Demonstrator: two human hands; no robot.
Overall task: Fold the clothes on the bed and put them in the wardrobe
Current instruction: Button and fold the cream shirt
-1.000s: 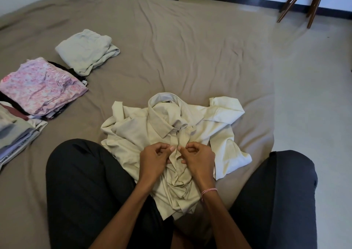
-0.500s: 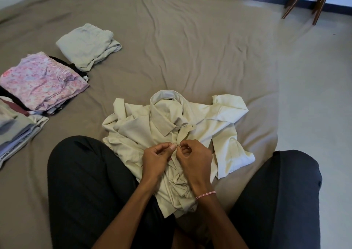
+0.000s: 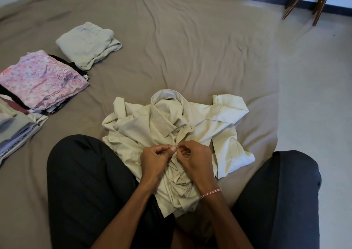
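Note:
A crumpled cream collared shirt [image 3: 215, 123] lies on the brown bed [image 3: 190, 48] between my knees, collar pointing away from me. My left hand [image 3: 155, 160] and my right hand [image 3: 196, 159] meet at the shirt's front placket just below the collar. Both pinch the fabric edge with thumb and fingers, fingertips nearly touching. A red-and-white thread bracelet sits on my right wrist. The lower part of the shirt is bunched under my forearms.
Folded clothes lie at the left: a pale green piece [image 3: 87, 43], a pink floral piece [image 3: 42, 79] on dark garments, and a stack [image 3: 17, 130] at the edge. My dark-trousered knees [image 3: 83, 182] flank the shirt. Light floor and wooden chair legs [image 3: 308, 1] are at the right.
Both hands have stayed on the shirt's placket, their fingertips drawn slightly closer together. The view has shifted a little; the shirt has barely moved.

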